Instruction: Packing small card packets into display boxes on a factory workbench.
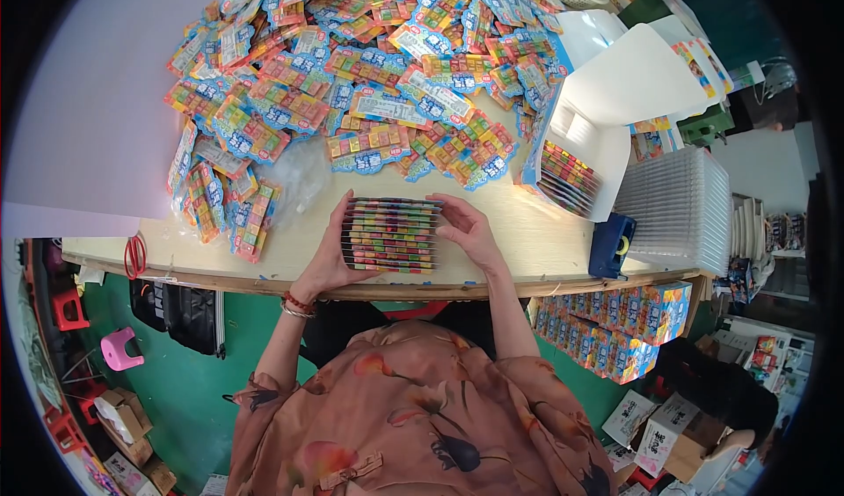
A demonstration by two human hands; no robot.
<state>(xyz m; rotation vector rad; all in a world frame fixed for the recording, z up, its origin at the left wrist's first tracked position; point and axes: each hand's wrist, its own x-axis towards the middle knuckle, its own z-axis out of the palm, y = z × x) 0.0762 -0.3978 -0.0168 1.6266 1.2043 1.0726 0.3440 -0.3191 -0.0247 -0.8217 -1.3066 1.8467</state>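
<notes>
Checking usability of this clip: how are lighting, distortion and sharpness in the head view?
Head view: even, bright light, no harsh shadows on the table; strong fisheye bending of the table edge, black corners; the stack of colourful packets between the left hand and right hand is sharp; the loose packet pile shows mild glare.

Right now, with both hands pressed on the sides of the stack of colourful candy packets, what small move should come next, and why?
Probably lift the squared stack of colourful candy packets toward the open white cardboard box. The left hand and right hand clamp its two ends, its edges look even, and the box already holds a similar row with room beside it.
</notes>
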